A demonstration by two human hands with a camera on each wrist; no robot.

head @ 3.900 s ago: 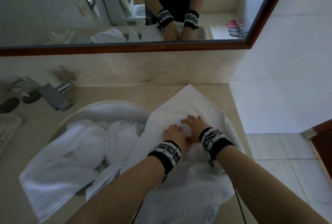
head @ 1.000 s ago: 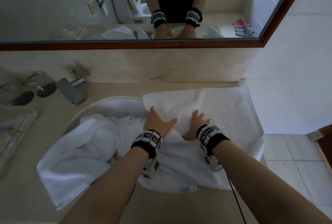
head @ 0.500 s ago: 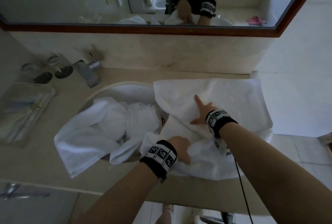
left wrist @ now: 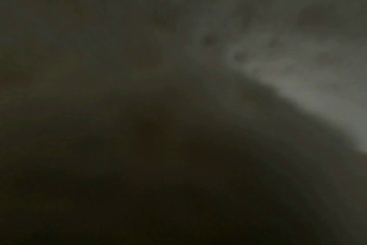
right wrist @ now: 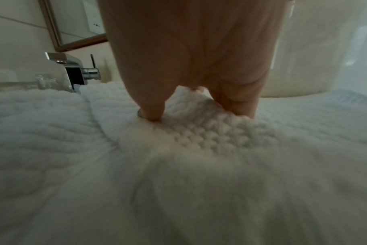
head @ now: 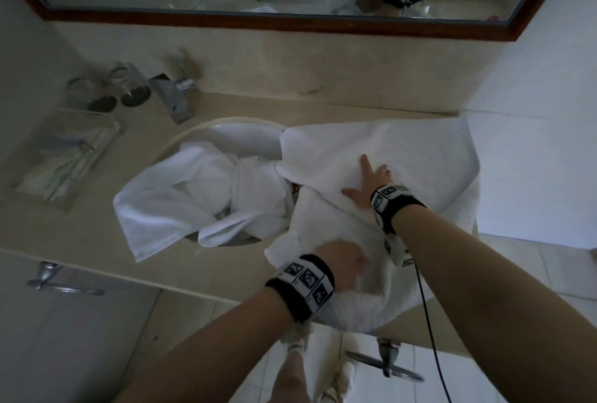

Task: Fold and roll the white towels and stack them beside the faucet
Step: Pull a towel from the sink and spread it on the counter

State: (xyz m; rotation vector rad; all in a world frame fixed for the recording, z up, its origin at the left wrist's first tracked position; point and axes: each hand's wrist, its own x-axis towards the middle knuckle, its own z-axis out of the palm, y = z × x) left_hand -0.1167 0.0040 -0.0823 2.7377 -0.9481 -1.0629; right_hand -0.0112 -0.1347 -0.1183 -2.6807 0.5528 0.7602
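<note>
Nearest, left hand (head: 342, 262) on the near, hanging part of the waffle towel (head: 416, 157), blurred, finger state impossible to tell. Further in, right hand (head: 368, 187) pressing flat, fingers spread, on that towel's folded edge atop the counter (head: 226, 105) right of the sink (head: 193, 136). Beyond, crumpled towels (head: 181, 196) in sink, faucet (head: 172, 97) at back left.

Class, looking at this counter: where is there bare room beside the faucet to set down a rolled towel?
Bare counter runs between faucet and waffle towel, along the back wall. Left of the faucet is crowded: glasses, tray. The basin holds crumpled towels.
</note>
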